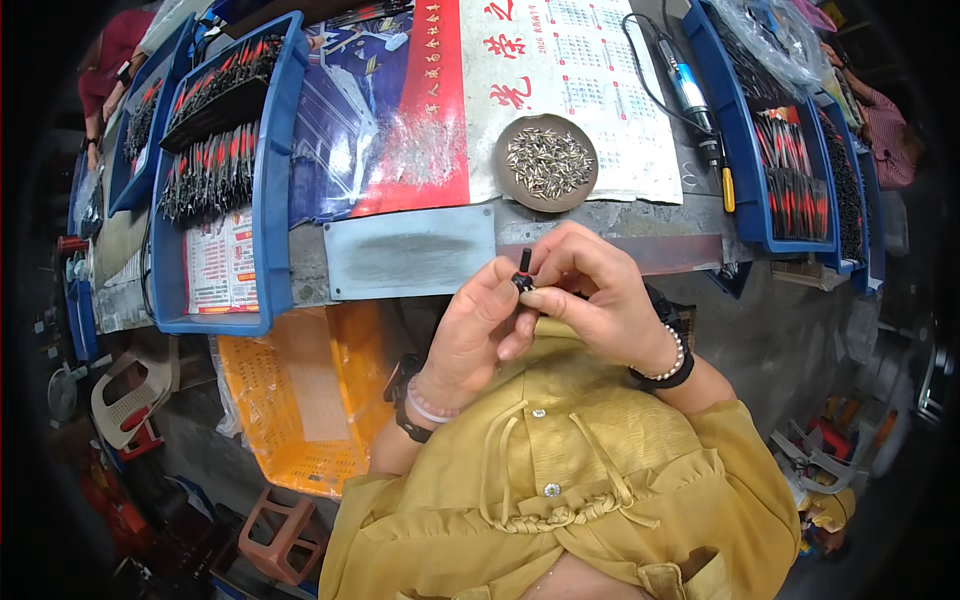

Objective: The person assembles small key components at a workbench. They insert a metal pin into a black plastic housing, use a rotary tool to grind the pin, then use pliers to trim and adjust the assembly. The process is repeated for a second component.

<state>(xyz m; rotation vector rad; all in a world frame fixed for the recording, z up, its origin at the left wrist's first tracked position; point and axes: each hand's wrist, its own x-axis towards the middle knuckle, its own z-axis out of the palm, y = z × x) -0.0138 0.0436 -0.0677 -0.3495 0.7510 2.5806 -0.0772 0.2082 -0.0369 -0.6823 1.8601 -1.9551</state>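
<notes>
Standing by the bench here and both hands are busy over the near edge of the surface (pixel 632 224); the left hand (pixel 468 312) has thumb and fingertips pinching a small black part (pixel 525 262), and the right hand (pixel 598 285) is pinching the same piece from the other side, so the fingers pretty much meet around it; one thin black end of it pokes up between them, just short of the brown bowl (pixel 518 200), which is loaded with little metal pins (pixel 550 162). Plenty of print around, by the way; the bowl sits on a big printed sheet (pixel 640 150) with large red brush-style characters down the white part, small calendar-looking grids to the right of those, and a column of pale characters on the red band; the left blue tray (pixel 278 190) has a paper (pixel 222 262) with dense red print at its near end, beside bunches of black-and-red parts (pixel 212 172); the right blue tray (pixel 742 165) carries similar bundles; a blue-and-silver electric screwdriver (pixel 688 88) lies next to that tray, and a worn blue-grey plate (pixel 410 252) sits left of the hands, with a yellow crate (pixel 252 405) below.
</notes>
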